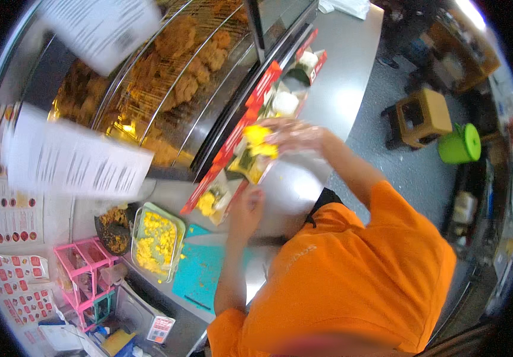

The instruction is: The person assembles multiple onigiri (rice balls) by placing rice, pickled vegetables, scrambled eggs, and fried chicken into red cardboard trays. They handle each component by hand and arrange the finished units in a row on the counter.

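My right hand (295, 135), in a clear plastic glove and blurred by motion, is over a row of red and white paper food trays (221, 156). Bright yellow chunks (259, 140) are at its fingertips. My left hand (252, 203) is curled closed beside the nearest tray; what its fingers hold, if anything, is hidden. That tray contains yellow chunks (206, 203). Farther along, white mounds (285, 103) and dark green pieces lie in the trays. A knife (206, 240) lies across a teal cutting board (200, 271), under my left forearm.
A glass container (180, 223) of yellow chunks and a dark bowl (112, 231) of brown crumbly food stand left of the board. Behind the trays is a glass case (256, 53) of fried food. A pink rack (78, 271) stands lower left; a green bin (460, 144) and brown stool (428, 119) are right.
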Motion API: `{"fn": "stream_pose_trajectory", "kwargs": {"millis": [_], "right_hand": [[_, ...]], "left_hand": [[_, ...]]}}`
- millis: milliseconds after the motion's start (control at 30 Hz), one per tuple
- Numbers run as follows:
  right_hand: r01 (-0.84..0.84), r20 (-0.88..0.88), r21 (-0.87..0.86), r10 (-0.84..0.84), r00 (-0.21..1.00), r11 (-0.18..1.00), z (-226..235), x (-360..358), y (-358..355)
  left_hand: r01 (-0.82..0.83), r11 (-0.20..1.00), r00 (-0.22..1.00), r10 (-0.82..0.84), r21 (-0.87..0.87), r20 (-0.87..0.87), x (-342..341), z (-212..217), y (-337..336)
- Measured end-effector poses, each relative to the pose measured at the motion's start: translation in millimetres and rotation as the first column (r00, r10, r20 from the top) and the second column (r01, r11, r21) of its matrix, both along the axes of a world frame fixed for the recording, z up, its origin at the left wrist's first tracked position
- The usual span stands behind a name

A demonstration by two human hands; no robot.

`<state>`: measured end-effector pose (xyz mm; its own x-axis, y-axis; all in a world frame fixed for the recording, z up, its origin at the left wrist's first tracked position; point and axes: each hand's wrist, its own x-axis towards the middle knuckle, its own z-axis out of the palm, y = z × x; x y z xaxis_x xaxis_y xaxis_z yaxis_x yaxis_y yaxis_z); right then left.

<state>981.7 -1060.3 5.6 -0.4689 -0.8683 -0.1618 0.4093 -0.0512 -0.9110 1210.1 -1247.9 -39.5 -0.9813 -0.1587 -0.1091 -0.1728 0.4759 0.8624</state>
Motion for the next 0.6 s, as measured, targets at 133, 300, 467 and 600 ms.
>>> {"fn": "stream_pose_trajectory", "kwargs": {"millis": [133,300,467,600], "right_hand": [[0.261,-0.243,0.246,-0.201,0.949,0.933,-7,-128,116],[0.317,-0.442,0.443,-0.104,0.891,0.838,-47,-255,167],[0.394,-0.764,0.503,0.182,0.620,0.769,-117,-318,128],[0.576,-0.777,0.586,0.193,0.599,0.570,-106,-297,91]], "left_hand": [[0.257,0.896,0.944,-0.314,-0.363,-0.105,-202,1,102],[0.258,0.620,0.924,-0.383,-0.741,0.001,-366,-25,166],[0.309,0.448,0.921,-0.363,-0.839,0.145,-401,-45,160],[0.287,0.434,0.946,-0.270,-0.854,0.180,-377,-42,159]]}}
